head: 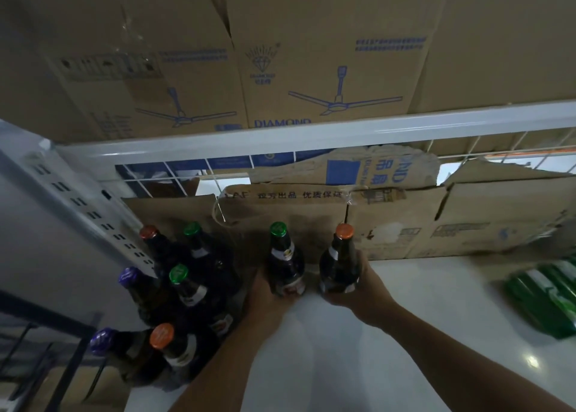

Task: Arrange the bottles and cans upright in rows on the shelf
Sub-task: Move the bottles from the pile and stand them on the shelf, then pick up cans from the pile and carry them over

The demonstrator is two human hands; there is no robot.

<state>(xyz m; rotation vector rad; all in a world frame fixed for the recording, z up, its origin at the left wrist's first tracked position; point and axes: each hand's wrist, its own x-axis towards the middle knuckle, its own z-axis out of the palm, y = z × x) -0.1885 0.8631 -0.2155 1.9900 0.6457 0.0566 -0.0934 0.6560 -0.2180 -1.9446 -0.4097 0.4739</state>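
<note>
Two dark glass bottles stand upright near the back of the white shelf (358,333). My left hand (265,296) grips the base of the green-capped bottle (285,259). My right hand (361,290) wraps around the lower body of the orange-capped bottle (338,262) just to its right. At the shelf's left end stand several more upright dark bottles (187,290) in rows, with green, purple, orange and reddish caps. Green cans (551,296) lie on their sides at the right edge, blurred.
Flattened cardboard (405,221) leans along the shelf's back. A white shelf rail (311,134) and wire grid run overhead, with big fan cartons (311,69) above. A slotted white upright (93,212) stands at the left.
</note>
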